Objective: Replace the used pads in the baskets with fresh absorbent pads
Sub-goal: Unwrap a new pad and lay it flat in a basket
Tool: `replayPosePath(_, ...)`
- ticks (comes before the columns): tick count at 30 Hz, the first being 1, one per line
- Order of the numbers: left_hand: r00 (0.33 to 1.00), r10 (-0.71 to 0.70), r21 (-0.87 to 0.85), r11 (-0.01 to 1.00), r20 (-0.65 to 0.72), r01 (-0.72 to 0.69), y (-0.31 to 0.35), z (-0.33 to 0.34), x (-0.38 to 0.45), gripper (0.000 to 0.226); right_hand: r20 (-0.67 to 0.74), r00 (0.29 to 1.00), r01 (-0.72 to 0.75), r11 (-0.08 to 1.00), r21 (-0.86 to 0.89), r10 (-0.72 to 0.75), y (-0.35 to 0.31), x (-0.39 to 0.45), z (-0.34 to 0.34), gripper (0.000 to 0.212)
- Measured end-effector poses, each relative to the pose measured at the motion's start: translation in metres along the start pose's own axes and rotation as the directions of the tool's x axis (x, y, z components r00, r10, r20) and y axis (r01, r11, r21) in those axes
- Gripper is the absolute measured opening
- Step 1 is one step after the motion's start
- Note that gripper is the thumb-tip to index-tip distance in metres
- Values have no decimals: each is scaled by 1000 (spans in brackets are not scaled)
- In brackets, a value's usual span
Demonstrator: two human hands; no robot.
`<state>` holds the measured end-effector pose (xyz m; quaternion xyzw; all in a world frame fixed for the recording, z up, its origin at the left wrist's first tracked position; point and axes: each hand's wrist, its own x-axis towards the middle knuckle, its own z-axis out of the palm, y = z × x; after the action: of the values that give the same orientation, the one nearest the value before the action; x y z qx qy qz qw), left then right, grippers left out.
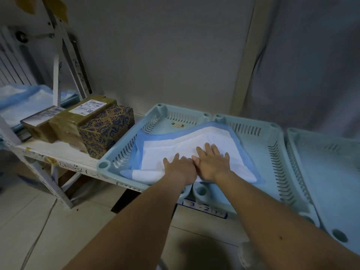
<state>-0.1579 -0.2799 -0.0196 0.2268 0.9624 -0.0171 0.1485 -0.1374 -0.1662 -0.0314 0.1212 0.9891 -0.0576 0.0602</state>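
Our left hand [180, 168] and right hand [211, 164] lie side by side, touching at the thumbs, fingers straight and spread flat on the fresh pad [187, 151] — pressing it, pinching nothing. The pad, white with a blue border, sits skewed: most of it lies in the left basket [124, 147], but its right side rides over the shared rims into the middle basket [272, 152], and its near-left corner is folded up against the left basket's front edge. To do this step well, we judge the pad should first be slid left until its blue border squares with the basket's walls, then smoothed from the centre out toward each corner, so no crease stays under the palms. The folded near-left corner wants flattening last. The far edge of the basket floor is uncovered, so a small push away from us may help. The right basket [331, 172] shows no pad. On the shelf's left end stand cardboard boxes [93, 123] — well apart from our work.
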Motion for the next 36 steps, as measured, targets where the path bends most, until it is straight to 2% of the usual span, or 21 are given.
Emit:
replayPosePath(7,996,-62,86,994,-71,68,6,-2,-11,62,-47,998,-47,997,57,50,-1,-4,1,58)
replayPosePath(11,994,-46,37,998,-104,50,8,-3,-19,58,-250,945,-161,967,198,208,-5,-19,-6,45)
replayPosePath(14,990,-53,21,998,-128,57,13,-4,-28,59,-278,906,-243,930,277,320,-4,-34,-14,36)
replayPosePath(16,987,-52,20,998,-154,55,16,-4,-32,59,-231,892,-287,882,373,388,-4,-40,-16,35)
replayPosePath(19,978,-25,33,999,-208,33,21,-2,-40,58,-85,854,-414,770,485,513,-4,-48,-17,33)
replayPosePath(21,974,-11,41,999,-225,21,24,1,-45,54,66,828,-515,709,482,556,-3,-53,-24,30)
replayPosePath(23,977,-26,23,999,-211,32,24,4,-49,52,273,819,-570,668,478,505,-2,-58,-28,31)
replayPosePath(25,981,-45,11,999,-188,48,23,7,-53,51,421,801,-596,504,625,424,-3,-60,-28,38)
replayPosePath(27,985,-24,30,999,-173,30,22,10,-57,51,442,830,-526,213,823,339,-2,-57,-21,43)
replayPosePath(29,986,26,51,999,-165,-17,22,12,-61,53,445,821,-455,-61,888,358,-5,-53,-12,43)
replayPosePath(31,983,68,67,996,-170,-57,22,14,-65,56,479,787,-383,-300,874,389,-5,-45,-2,35)
replayPosePath(33,979,93,79,994,-183,-80,21,16,-68,57,489,751,-280,-457,844,443,-2,-34,8,30)
replayPosePath(36,978,108,108,990,-179,-90,21,18,-71,60,548,758,-257,-611,749,353,-11,-42,2,37)
